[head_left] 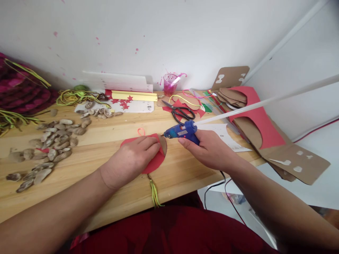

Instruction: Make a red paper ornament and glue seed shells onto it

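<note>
My right hand (213,146) is wrapped round a blue hot glue gun (176,131), and a long white glue stick (238,109) runs out of its back. The nozzle points left, at the edge of a round piece with a red paper face (155,165). Brown cardboard (163,144) shows beneath the paper on the right side. With closed fingers, my left hand (135,151) grips the red paper and covers much of it. A yellow-green yarn tassel (154,192) hangs from the lower rim, and a small orange loop (141,131) lies at the top.
Peanut shells (57,139) are scattered at the left, by yarn bundles (79,97). Black-handled scissors (182,112) lie beyond the glue gun, before a pink-stained cup (169,84). Cut cardboard and red sheets (265,121) are at the right. A black cord (212,188) hangs over the table's front edge.
</note>
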Tool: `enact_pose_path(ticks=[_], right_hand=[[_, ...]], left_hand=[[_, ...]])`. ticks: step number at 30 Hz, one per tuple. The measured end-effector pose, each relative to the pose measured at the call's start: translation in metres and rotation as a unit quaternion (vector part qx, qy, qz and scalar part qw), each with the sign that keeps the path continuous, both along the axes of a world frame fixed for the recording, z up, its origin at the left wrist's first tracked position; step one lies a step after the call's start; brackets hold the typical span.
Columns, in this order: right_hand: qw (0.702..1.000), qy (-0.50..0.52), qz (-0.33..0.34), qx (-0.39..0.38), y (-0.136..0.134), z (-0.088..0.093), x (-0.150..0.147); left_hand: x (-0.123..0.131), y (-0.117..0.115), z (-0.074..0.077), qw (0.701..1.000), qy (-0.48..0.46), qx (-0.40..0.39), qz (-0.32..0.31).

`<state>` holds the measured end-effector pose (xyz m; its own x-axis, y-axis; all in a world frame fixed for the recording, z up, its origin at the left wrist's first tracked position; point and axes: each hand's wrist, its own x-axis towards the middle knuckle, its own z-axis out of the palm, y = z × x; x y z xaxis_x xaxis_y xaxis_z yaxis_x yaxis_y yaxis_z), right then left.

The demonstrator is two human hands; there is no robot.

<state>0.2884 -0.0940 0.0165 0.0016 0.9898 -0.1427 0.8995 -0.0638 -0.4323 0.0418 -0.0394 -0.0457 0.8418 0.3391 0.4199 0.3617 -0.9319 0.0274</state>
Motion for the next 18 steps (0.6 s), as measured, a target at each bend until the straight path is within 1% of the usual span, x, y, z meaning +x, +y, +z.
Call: enact_pose_path(ticks=[8, 15, 18], right_hand=[[1.0, -0.007, -0.005, -0.006, -0.006, 0.002, 0.001], [1.0, -0.011, -0.004, -0.002, -0.01, 0.003, 0.001], [1.0, -0.011, -0.002, -0.002, -0.011, 0.003, 0.0]], left_hand=[[0.001, 0.0, 0.002, 1.0, 0.004, 0.007, -0.002], [0.002, 0.0, 0.001, 1.0, 0.002, -0.008, 0.008], [0.002, 0.001, 0.001, 1.0, -0.01, -0.001, -0.003]])
